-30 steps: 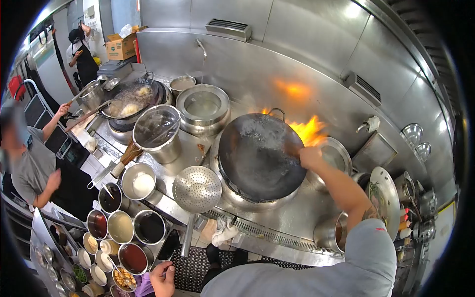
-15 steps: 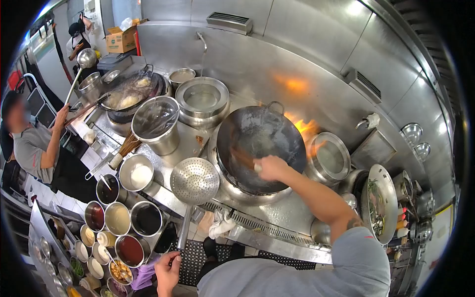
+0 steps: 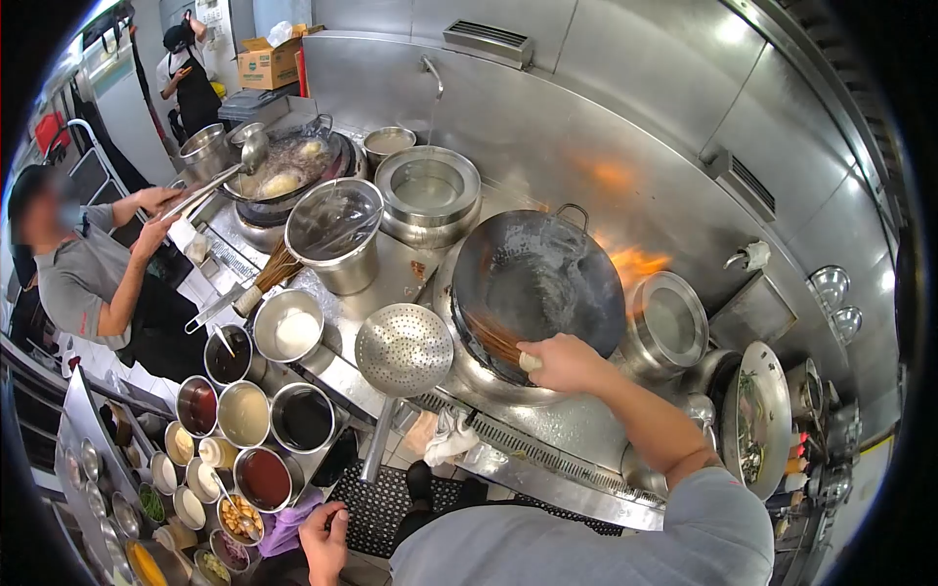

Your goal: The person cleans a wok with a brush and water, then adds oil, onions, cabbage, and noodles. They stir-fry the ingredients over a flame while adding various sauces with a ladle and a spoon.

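My right hand [image 3: 570, 365] is closed round the pale handle of a bamboo wok brush [image 3: 494, 338]. The brush's bristles lie over the near left rim of a large dark wok [image 3: 562, 278], which sits on a burner with flame showing behind it. A wet film coats the wok's inside. Low in the view, my left hand [image 3: 323, 539] hangs with its fingers curled in and nothing visible in them, just right of a purple cloth [image 3: 286, 527]. A perforated strainer ladle [image 3: 404, 349] rests on the counter left of the wok, its handle pointing towards me.
Several sauce pots, one with red sauce [image 3: 264, 479], stand at lower left. A co-worker [image 3: 93, 283] holds a ladle over a wok of bubbling oil [image 3: 283, 161]. A tall strainer pot [image 3: 337, 239] stands between the woks; a pan of greens [image 3: 760, 420] is at right.
My right hand has drawn the brush from inside the wok to its near left rim. The co-worker's ladle has come down over the other wok. The view has shifted slightly.
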Available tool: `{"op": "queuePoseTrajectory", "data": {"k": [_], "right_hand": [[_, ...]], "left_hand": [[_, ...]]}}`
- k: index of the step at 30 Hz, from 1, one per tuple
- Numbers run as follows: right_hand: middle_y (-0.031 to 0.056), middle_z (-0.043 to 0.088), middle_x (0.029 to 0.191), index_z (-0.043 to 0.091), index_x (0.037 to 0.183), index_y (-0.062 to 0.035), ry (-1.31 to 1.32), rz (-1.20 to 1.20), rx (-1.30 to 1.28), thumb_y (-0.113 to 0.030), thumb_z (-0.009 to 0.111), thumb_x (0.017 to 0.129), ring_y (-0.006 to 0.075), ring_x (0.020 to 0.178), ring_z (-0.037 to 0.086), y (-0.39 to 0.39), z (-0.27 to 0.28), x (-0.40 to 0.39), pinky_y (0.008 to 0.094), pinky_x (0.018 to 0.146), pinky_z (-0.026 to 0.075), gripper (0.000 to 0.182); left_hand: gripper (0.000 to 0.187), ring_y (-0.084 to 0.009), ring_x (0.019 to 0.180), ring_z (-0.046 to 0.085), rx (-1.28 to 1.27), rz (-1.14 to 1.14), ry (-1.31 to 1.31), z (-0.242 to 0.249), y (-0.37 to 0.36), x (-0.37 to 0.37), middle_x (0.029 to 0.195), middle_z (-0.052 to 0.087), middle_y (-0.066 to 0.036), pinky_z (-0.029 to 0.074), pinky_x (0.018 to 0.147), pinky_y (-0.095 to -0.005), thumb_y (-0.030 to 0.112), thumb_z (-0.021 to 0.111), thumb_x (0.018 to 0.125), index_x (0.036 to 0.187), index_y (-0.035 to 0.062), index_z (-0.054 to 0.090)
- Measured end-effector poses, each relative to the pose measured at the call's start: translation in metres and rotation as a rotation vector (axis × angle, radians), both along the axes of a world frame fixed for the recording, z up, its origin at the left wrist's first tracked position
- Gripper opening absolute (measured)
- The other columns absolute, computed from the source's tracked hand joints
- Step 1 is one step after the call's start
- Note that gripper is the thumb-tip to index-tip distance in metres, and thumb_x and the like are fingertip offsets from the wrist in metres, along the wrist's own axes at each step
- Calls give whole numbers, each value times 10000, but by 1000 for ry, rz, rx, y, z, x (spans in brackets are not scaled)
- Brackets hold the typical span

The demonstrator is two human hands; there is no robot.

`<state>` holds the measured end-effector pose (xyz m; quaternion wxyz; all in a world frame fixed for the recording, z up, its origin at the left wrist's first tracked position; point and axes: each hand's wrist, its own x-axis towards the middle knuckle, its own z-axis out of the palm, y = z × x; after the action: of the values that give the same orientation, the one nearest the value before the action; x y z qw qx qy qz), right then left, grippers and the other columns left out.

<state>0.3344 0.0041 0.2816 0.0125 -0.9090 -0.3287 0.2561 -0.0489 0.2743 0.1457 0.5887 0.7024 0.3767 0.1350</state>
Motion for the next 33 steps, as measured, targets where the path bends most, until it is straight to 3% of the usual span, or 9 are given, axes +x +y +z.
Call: {"op": "queuePoseTrajectory", "data": {"k": [3, 6, 7, 13, 18, 20, 22, 26, 33], "right_hand": [[231, 677, 949, 582, 1297, -147, -49, 66, -21, -220, 587, 726, 397, 882, 652, -18, -11, 1, 465, 822, 521, 576], [232, 677, 931, 590, 1289, -143, -10, 105, -107, -217, 589, 724, 402, 864, 653, -29, 13, -10, 465, 815, 522, 570], [232, 677, 931, 590, 1289, -143, -2, 97, -109, -217, 589, 724, 402, 864, 653, -27, 6, -10, 465, 815, 522, 570], [214, 685, 954, 622, 1257, -139, -42, 11, 112, -269, 633, 727, 391, 887, 656, -37, 5, -1, 446, 822, 521, 545], [218, 680, 994, 636, 1240, -137, -98, -321, 94, -297, 653, 727, 380, 931, 657, -60, 24, 4, 432, 872, 514, 538], [213, 681, 1001, 634, 1243, -140, -143, -241, 73, -290, 649, 725, 379, 939, 656, -64, -10, 16, 433, 885, 511, 539], [215, 688, 915, 625, 1259, -156, -119, 13, 67, -289, 657, 726, 367, 853, 671, -59, -40, 16, 418, 809, 525, 550], [205, 688, 905, 639, 1236, -146, -99, -44, 65, -274, 643, 730, 395, 856, 656, -16, 6, -21, 428, 828, 520, 522], [219, 683, 973, 627, 1255, -153, -165, -7, 118, -253, 618, 757, 395, 915, 653, -19, 46, -17, 448, 870, 509, 507]], "left_hand": [[168, -91, 726, 549, 148, -81, 22, 19, 1, 9, 797, 637, -27, 442, 665, -243, 99, 619, 891, 979, -38, 659], [167, -86, 719, 544, 174, -109, 82, 13, 9, 3, 791, 635, -27, 441, 658, -243, 99, 625, 889, 976, -41, 657], [170, -118, 680, 586, 93, -38, 68, 3, 8, 2, 761, 671, -76, 462, 633, -258, 103, 662, 858, 947, -39, 679], [170, -140, 685, 598, 173, -144, 4, 7, 0, 26, 780, 677, -98, 475, 647, -274, 97, 658, 856, 956, -39, 681], [164, -165, 685, 611, 219, -158, 7, 8, -1, 29, 794, 676, -121, 482, 655, -287, 93, 657, 849, 953, -33, 682], [164, -176, 692, 622, 244, -175, -8, 8, -3, 30, 800, 680, -124, 487, 662, -294, 98, 661, 845, 951, -25, 685], [165, -178, 698, 627, 230, -182, -13, 13, -7, 32, 807, 683, -127, 490, 668, -296, 101, 660, 845, 952, -23, 686], [163, -174, 702, 629, 238, -191, -35, 17, -12, 31, 814, 687, -125, 491, 672, -292, 96, 660, 845, 954, -22, 686], [186, -140, 702, 627, 153, -188, -67, 15, -22, 59, 793, 685, -114, 488, 668, -271, 133, 667, 860, 953, -27, 686]]}}
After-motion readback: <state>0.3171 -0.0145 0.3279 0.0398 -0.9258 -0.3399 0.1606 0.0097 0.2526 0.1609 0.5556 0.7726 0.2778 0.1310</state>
